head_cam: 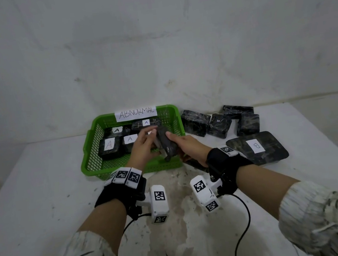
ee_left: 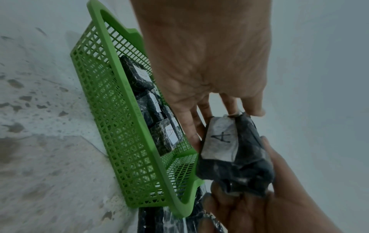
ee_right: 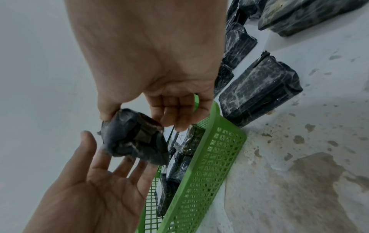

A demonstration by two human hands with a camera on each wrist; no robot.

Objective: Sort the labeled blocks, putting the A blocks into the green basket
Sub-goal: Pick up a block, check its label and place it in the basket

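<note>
The green basket [head_cam: 89, 152] stands mid-table with several dark wrapped blocks labeled A [head_cam: 110, 147] lying in it. Above its front right part, my right hand [head_cam: 171, 142] grips another dark wrapped block [head_cam: 166, 147], thumb on one side and curled fingers on the other. In the left wrist view this block [ee_left: 235, 154] shows a white A label. My left hand [head_cam: 147, 135] is beside it, palm open, with straight fingers touching its label side. The right wrist view shows the block [ee_right: 133, 140] between my right hand [ee_right: 139, 118] and the basket [ee_right: 209, 157].
A paper sign reading ABNORMAL [head_cam: 135, 113] is fixed to the basket's far rim. Several unlabeled dark blocks [head_cam: 219, 125] lie right of the basket. A flat dark slab labeled B [head_cam: 257, 148] lies at front right. A grey wall closes off the table's far edge.
</note>
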